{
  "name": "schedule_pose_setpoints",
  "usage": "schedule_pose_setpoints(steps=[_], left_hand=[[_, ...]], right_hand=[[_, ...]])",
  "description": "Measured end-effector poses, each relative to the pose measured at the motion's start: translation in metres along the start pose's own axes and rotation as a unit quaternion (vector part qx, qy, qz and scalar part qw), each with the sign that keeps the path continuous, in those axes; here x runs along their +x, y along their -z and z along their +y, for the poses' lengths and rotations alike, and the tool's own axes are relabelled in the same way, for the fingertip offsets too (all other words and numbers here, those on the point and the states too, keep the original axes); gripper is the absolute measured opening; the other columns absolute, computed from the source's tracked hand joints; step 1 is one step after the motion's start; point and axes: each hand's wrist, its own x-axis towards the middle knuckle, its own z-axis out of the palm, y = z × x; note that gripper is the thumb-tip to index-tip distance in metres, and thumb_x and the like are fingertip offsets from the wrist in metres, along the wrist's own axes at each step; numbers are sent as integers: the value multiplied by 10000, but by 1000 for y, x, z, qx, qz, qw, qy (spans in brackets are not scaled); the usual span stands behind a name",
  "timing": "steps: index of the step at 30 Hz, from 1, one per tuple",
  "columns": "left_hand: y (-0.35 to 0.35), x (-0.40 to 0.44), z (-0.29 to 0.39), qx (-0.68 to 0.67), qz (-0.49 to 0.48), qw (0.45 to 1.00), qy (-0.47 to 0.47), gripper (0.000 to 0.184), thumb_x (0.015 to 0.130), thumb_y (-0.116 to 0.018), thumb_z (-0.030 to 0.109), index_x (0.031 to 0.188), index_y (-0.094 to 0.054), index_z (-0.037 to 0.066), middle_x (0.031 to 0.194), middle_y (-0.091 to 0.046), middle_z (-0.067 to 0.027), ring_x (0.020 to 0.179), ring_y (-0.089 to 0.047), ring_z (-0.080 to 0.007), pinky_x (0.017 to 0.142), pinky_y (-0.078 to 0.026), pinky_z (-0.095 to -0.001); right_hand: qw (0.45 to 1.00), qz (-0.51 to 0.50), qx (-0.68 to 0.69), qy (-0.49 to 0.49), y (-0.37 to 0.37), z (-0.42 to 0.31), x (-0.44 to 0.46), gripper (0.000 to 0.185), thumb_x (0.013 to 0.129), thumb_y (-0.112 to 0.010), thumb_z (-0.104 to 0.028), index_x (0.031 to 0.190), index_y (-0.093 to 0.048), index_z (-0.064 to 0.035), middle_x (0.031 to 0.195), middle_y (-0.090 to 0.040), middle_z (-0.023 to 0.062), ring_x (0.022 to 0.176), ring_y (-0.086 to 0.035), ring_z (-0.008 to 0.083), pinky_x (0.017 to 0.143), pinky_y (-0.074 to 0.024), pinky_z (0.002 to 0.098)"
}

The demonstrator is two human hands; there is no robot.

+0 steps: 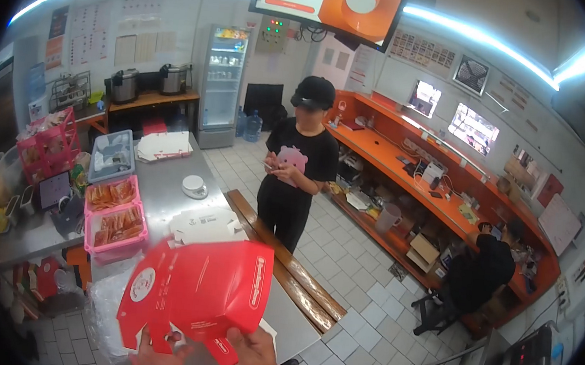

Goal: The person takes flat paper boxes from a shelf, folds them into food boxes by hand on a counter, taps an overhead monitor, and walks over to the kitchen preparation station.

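Observation:
A red cardboard food box (217,284), partly folded, is tilted up in front of me above the steel table. Its white round print is on the left panel, and loose flaps hang from its lower edge. My left hand (157,360) grips the lower left flaps, fingers curled at the cardboard. At the lower right corner, beside a small printed tab, my right hand (254,354) is closed on the box, thumb in front. Behind the box lies a stack of flat white cardboard blanks (206,225), partly covered by it.
On the steel table (168,177) stand a white scale (194,187), pink baskets (117,231) of packaged food, a blue-grey bin (112,156) and more cardboard (163,146). A person (298,155) stands beyond a wooden bench (285,262); another person (483,269) sits by the orange counter (405,171).

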Motion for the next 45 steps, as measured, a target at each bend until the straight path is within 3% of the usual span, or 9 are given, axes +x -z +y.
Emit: schedule_pose_setpoints(steps=[9, 13, 15, 22, 28, 31, 34, 38, 45], left_hand=[[41, 2, -41, 269, 287, 916, -76, 244, 889, -676, 119, 1113, -616, 43, 971, -640, -50, 853, -585, -176, 816, -500, -292], [40, 7, -44, 374, 270, 874, -152, 281, 890, -675, 159, 1137, -611, 43, 986, -654, -67, 871, -608, -196, 827, -519, -341], [28, 4, -42, -30, 111, 992, 55, 272, 908, -642, 169, 1153, -615, 54, 1000, -672, -105, 949, -619, -239, 883, -516, -418], [27, 1, -36, 112, 43, 990, -69, 512, 926, -607, 372, 1283, -474, 29, 1177, -572, -115, 1147, -516, -163, 966, -425, -358], [20, 0, -26, 233, 93, 966, -65, 367, 961, -554, 239, 1277, -535, 53, 1163, -621, -138, 1042, -596, -259, 945, -471, -455], [18, 2, -35, 350, 17, 931, -99, 400, 960, -560, 261, 1292, -506, 46, 1181, -599, -136, 1069, -576, -237, 948, -461, -428], [16, 3, -42, 475, -21, 870, -131, 435, 960, -567, 283, 1308, -477, 38, 1198, -577, -134, 1097, -556, -215, 950, -450, -401], [15, 1, -47, 622, -47, 755, -203, 486, 959, -576, 313, 1329, -439, 28, 1222, -548, -132, 1135, -530, -185, 954, -437, -365], [12, 22, 0, 404, 244, 868, -156, 404, 966, -576, 195, 1293, -461, -14, 1212, -566, -134, 1067, -576, -201, 885, -488, -334]], right_hand=[[992, -82, 69, -60, -12, 42, -8, 324, 982, -565, -295, 1204, -596, -62, 892, -624, -23, 798, -555, 63, 744, -466, 254], [981, -101, 85, -140, -3, 49, -6, 317, 983, -555, -301, 1161, -606, -43, 1019, -655, 19, 900, -593, 82, 795, -463, 239], [963, -135, 198, -120, -19, 57, -10, 333, 976, -564, -310, 1174, -608, -47, 1059, -662, 25, 921, -604, 82, 805, -470, 240], [974, -220, -40, 33, 5, 51, -2, 300, 932, -616, -201, 1171, -611, -19, 1048, -683, 104, 1025, -625, 137, 903, -481, 327], [981, 186, 56, 9, 23, 57, 28, 297, 901, -651, -144, 1159, -619, 1, 1107, -669, 85, 1047, -610, 175, 932, -459, 309], [989, -134, -23, 61, 45, 31, 33, 418, 886, -679, -201, 1233, -551, -8, 1152, -666, 124, 1067, -629, 199, 902, -489, 295], [993, -5, -119, 7, 27, 1, 24, 259, 885, -668, -134, 1094, -596, 1, 1169, -662, 150, 977, -668, 200, 796, -543, 280], [902, -73, -267, 331, 12, 44, 21, 133, 780, -627, 57, 820, -556, -49, 1212, -639, 165, 975, -691, 281, 649, -563, 290], [819, -393, -273, 315, 8, -17, 24, 168, 804, -713, -131, 877, -577, -67, 1469, -422, 121, 1390, -339, 328, 1128, -294, 485]])
